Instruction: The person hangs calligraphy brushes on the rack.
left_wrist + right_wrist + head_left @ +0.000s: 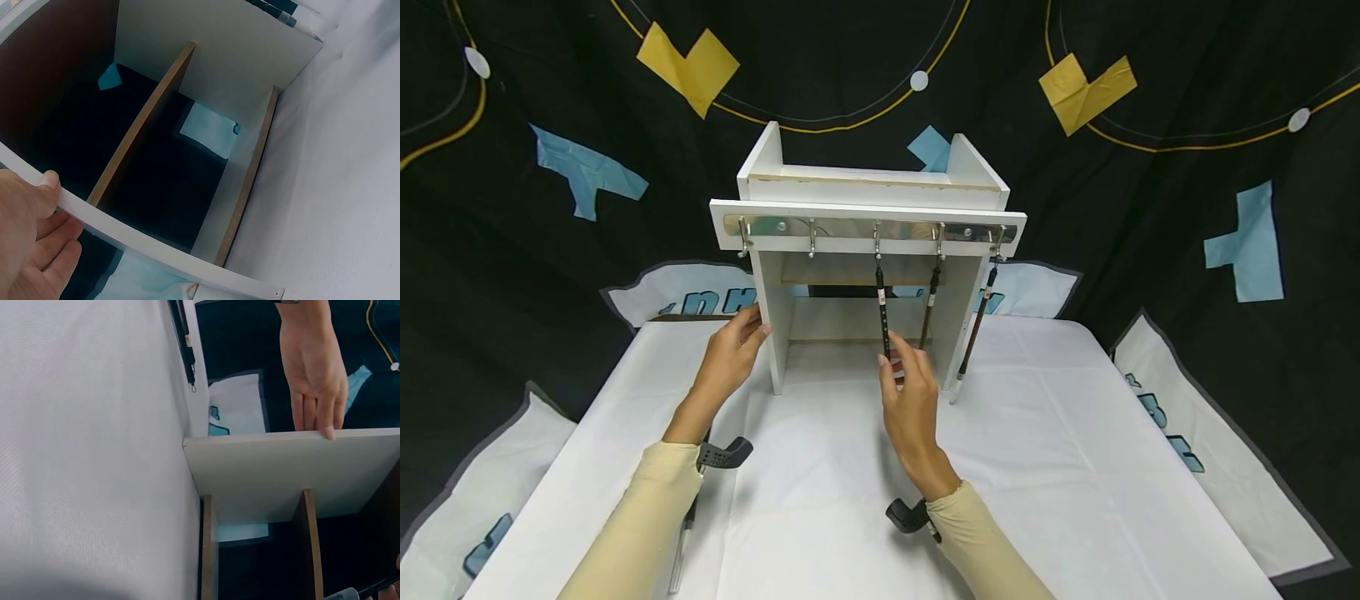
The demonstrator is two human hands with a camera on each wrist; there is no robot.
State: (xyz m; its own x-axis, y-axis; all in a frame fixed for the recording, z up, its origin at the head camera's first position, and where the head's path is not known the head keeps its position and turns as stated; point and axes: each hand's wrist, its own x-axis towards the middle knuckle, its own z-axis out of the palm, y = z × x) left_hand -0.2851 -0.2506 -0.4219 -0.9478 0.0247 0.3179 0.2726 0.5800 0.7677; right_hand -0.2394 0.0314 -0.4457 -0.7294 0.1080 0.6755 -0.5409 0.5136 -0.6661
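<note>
While the left hand (730,354) rests flat-fingered on the left side panel of the white shelf (865,200) at the counter's (1075,467) far edge, the right hand (910,400) pinches the middle brush (882,308); three brushes hang, two hooks (743,237) remain bare.

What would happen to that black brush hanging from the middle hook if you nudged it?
The black brush would probably swing freely, since it hangs only from a hook. Thin and long, it looks light. The right hand pinching its lower end likely steadies it.
</note>
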